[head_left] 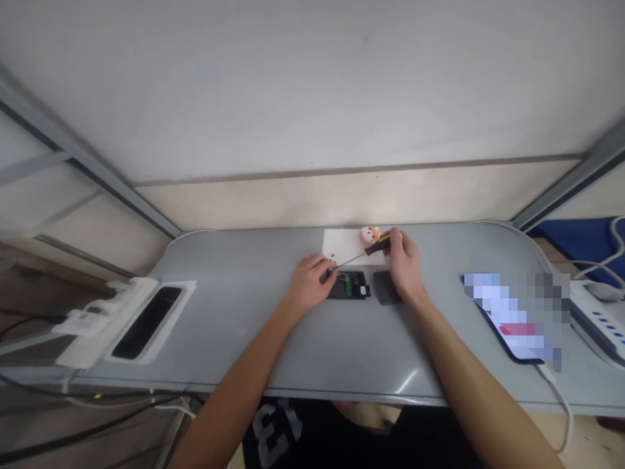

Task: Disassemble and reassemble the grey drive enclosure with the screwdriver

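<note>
We worked the open black casing point(338, 291), right hand point(406, 268) gripping the yellow-and-black screwdriver point(375, 247), left hand point(308, 282) grip unclear; the next move required tip alignment.

L hand point(312, 281) hides L end of board point(352, 284); driver point(381, 246) tip too small to make out. R phone point(510, 322) screen pixelated. Specks on paper point(347, 246) too tiny to ID. Both forearms + shirt point(288, 433) cut off at btm edge.
</note>
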A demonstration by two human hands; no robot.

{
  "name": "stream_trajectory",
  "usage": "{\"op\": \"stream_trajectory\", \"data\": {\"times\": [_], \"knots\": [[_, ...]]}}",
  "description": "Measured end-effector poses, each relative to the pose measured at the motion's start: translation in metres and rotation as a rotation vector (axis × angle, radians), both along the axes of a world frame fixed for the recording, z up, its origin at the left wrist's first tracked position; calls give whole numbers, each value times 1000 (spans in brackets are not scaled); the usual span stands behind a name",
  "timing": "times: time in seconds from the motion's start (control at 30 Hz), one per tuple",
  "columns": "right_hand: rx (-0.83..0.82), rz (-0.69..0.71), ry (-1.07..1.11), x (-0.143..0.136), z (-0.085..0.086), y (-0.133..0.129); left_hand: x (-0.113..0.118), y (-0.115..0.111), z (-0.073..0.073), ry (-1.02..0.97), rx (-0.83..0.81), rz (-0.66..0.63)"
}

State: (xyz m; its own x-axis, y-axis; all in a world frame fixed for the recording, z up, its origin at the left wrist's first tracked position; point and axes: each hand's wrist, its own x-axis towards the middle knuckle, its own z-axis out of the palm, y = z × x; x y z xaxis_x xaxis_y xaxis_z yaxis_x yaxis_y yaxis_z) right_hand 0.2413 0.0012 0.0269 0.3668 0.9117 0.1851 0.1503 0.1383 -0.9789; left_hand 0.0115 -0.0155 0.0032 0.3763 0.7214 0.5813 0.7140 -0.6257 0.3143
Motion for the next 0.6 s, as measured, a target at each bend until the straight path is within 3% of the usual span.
{"op": "stream_trajectory", "data": {"times": [0.43, 0.6], "knots": [[94, 105, -148, -7, 15, -15, -5, -4, 8, 74, -31, -49], [74, 98, -200, -7, 15, -16, -11, -1, 10, 56, -125, -24]]}}
